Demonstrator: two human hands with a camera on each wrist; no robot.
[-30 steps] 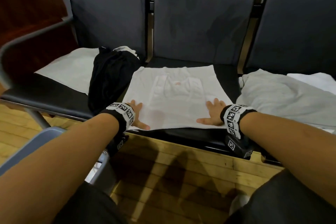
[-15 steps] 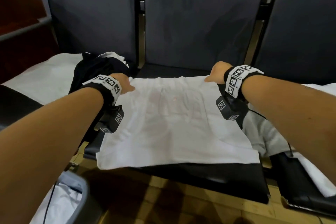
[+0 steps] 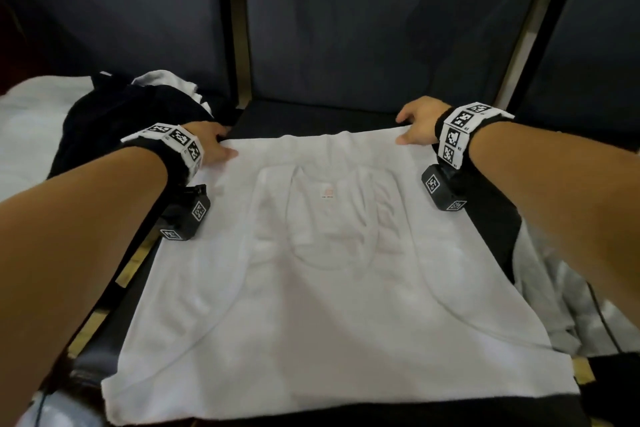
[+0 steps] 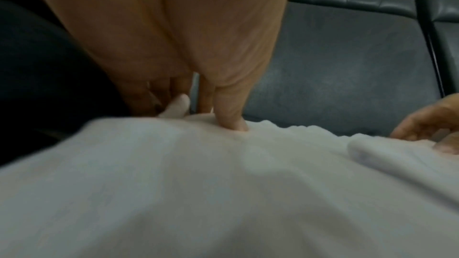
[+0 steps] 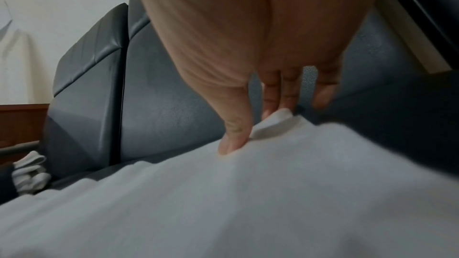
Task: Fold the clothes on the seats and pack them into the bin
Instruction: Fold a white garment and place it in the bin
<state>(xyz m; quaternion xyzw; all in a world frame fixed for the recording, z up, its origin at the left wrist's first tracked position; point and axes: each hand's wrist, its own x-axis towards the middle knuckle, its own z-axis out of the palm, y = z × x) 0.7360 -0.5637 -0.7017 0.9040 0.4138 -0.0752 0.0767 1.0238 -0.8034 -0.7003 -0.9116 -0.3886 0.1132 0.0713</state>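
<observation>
A white shirt [image 3: 329, 288] lies flat on the middle seat, its collar outline showing through the top layer. My left hand [image 3: 223, 144] pinches its far left corner: in the left wrist view the thumb [image 4: 231, 119] presses on top of the shirt [image 4: 198, 183] and the fingers curl under the edge. My right hand [image 3: 403, 130] pinches the far right corner the same way, thumb [image 5: 233, 140] on the cloth [image 5: 248, 203] and fingers beneath a raised tip of fabric.
A black garment [image 3: 114, 121] is heaped on the left seat over a white cloth [image 3: 27, 135]. A grey garment [image 3: 561, 288] lies on the right seat. The dark seat backs [image 3: 363, 28] rise close behind the hands. A bin rim [image 3: 52, 409] shows at bottom left.
Both hands left the shirt's near edge, reached its far corners and took hold of them. The head view has come closer over the seat.
</observation>
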